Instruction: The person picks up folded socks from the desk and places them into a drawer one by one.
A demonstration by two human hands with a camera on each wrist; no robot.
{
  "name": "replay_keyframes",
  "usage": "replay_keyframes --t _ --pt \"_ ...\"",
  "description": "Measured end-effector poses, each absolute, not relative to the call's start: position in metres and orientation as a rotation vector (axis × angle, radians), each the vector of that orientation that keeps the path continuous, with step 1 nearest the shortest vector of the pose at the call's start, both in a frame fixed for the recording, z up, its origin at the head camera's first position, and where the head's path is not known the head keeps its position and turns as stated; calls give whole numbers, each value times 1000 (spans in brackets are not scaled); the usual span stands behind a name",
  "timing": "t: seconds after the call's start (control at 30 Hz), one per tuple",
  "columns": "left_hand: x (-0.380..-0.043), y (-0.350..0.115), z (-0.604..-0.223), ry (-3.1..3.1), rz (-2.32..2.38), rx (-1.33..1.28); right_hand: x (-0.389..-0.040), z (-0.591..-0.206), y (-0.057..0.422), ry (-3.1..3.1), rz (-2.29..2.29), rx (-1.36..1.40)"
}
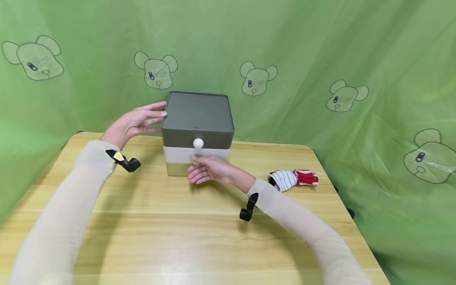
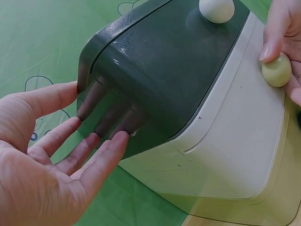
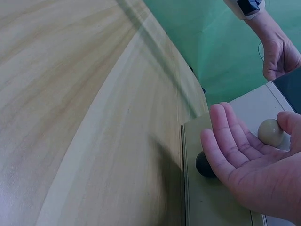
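A small three-tier drawer box [image 1: 198,113] stands at the back of the table, dark grey on top, white in the middle and beige below. My left hand [image 1: 140,118] holds its fingertips against the grey side, fingers spread and nearly straight, as the left wrist view [image 2: 61,155] shows. At the front, my right hand [image 1: 213,169] pinches the olive-beige knob [image 2: 276,70] of the white drawer, thumb on one side and index finger on the other. Its other fingers extend past the dark knob [image 3: 204,165] of the bottom drawer. A white knob [image 1: 198,143] sits on the top drawer.
To the right on the wooden table [image 1: 171,237] lies a bundle of striped cloth [image 1: 284,180], white with black lines, with a red-and-white striped part [image 1: 305,177]. A green curtain [image 1: 210,35] with printed bear heads hangs behind the table.
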State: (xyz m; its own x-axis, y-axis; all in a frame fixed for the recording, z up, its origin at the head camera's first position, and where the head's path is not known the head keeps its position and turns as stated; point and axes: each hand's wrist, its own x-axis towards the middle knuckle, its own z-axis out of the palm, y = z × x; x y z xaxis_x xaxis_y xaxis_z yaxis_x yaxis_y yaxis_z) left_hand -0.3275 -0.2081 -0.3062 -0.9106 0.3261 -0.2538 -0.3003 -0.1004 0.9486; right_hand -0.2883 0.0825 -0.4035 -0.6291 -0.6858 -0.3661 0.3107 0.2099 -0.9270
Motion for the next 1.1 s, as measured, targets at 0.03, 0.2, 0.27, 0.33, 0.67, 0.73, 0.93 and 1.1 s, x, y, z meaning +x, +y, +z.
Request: replay_keyframes --t 0.03,0.2,0.27,0.33,0.67,0.73,0.93,1.1 --pt "-328 -208 -306 1770 2061 27 -289 -403 82 1670 -1545 -356" --pt "-328 -209 -305 1781 2064 23 -291 -403 81 1669 -1538 -356" --pt "-328 -209 -305 1779 2068 13 -291 -403 82 1668 -1536 -355" --pt "-327 -210 -305 1774 2073 4 -292 -404 82 1665 -1536 -352" --pt "-327 -209 -304 1778 2068 26 -291 -403 81 1671 -1542 -349" --pt "-327 -209 -304 1781 2065 26 -291 -403 81 1674 -1541 -344" --pt "-325 -209 -305 1781 2066 27 -288 -400 82 1733 -1507 -321" --pt "-326 -208 -306 1772 2076 29 -285 -397 86 1844 -1431 -340"
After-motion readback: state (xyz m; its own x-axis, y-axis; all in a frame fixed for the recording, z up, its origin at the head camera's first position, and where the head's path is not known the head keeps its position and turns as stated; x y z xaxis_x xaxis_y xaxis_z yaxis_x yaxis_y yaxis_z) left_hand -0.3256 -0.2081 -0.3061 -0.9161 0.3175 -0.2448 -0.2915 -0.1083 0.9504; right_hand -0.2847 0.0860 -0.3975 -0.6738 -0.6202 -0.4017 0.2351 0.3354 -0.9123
